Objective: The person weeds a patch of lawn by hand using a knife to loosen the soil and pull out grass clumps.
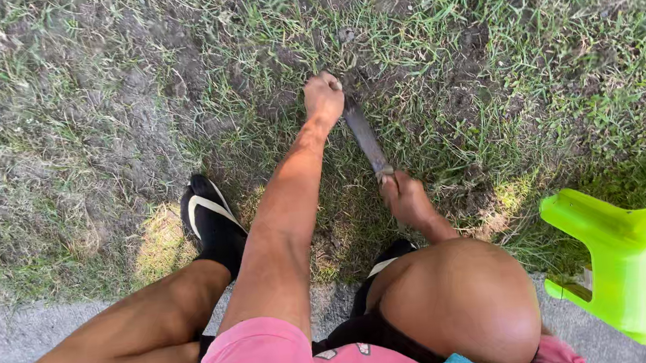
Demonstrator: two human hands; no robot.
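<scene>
View from the head camera, looking down past the person's bare knees to a patch of thin grass (533, 47) and bare soil. The left hand (323, 97) is reached forward at full arm's length and closed into a fist at ground level, pressed down on the turf beside the tip of a long dark blade (365, 139); what the fist encloses cannot be told. The right hand (408, 200) lies nearer the body, just above the right knee, its fingers wrapped tight around the handle of the blade — the handle itself is hidden in the grip. The blade runs obliquely from the right hand up and to the left, its far end meeting the soil next to the left fist. The two hands are thus apart, joined only by the length of the tool. A foot in a black sock and a pale-strapped sandal (211, 217) rests on the grass at left; a second is partly hidden between the knees. A bright green plastic stool (635, 261) stands at the right — on the edge of a concrete strip (4, 343).
</scene>
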